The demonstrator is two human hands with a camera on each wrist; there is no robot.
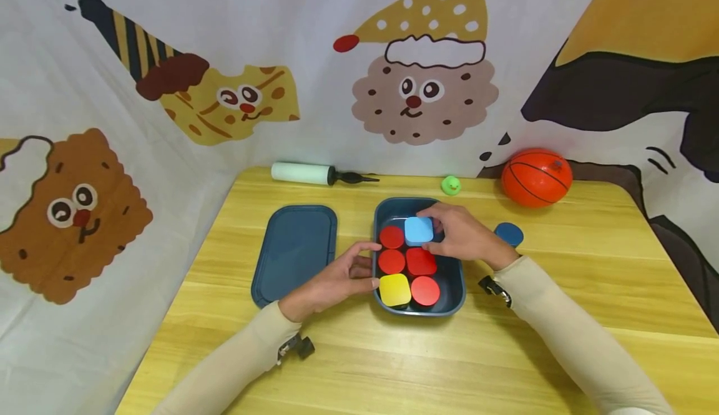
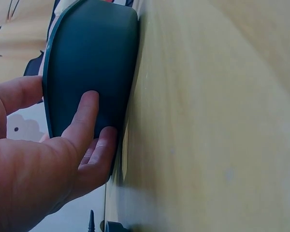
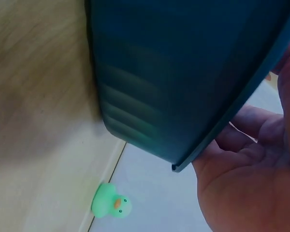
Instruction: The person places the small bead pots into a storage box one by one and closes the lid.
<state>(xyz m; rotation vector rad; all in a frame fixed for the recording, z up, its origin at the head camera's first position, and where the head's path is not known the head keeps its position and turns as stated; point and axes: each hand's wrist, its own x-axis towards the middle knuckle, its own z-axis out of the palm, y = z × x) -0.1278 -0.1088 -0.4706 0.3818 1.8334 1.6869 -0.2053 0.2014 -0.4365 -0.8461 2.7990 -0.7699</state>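
A dark blue rectangular box [image 1: 449,296] stands uncovered on the table. In the head view my right hand [image 1: 463,231] pinches a light blue rounded-square piece [image 1: 419,230] between thumb and fingers, at the box's far part. Beside and nearer than it are several red pieces [image 1: 391,261], round and squarish, and a yellow rounded-square piece [image 1: 396,289]. My left hand [image 1: 337,278] touches the box's left side. Its fingers lie extended against the outer wall [image 2: 92,48] in the left wrist view. The box's outside hides the held piece in the right wrist view.
A dark blue lid [image 1: 294,253] lies left of the box. To the right sits a round blue piece [image 1: 508,234]. Along the back are a pale green hand pump [image 1: 303,173], a green toy duck [image 1: 451,185] and an orange toy basketball [image 1: 537,178], close to the fabric wall.
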